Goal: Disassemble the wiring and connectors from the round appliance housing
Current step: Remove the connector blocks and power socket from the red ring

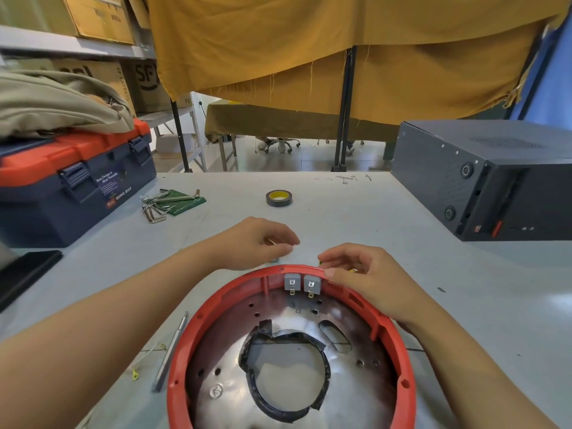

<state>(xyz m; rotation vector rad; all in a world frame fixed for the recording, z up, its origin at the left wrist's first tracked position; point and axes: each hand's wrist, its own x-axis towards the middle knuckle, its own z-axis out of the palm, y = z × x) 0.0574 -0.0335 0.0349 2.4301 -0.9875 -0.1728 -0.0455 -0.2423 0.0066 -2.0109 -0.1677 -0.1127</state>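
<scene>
The round red housing (399, 342) lies open side up at the table's near edge, with a shiny metal plate (226, 357) inside and a large centre hole edged in black tape. Two grey connectors (302, 284) with metal tabs sit on the inside of its far rim. My right hand (362, 274) rests on that rim right of the connectors, fingers curled and pinching something small and yellow-green. My left hand (260, 243) hovers just beyond the far rim, fingers curled; a small metal part shows under them, and I cannot tell whether they hold it.
A thin metal tool (171, 348) and a loose wire with a yellow terminal (135, 373) lie left of the housing. A tape roll (279, 198) and hex keys (168, 201) sit farther back, a toolbox (74, 184) at left, a black computer case (483, 178) at right.
</scene>
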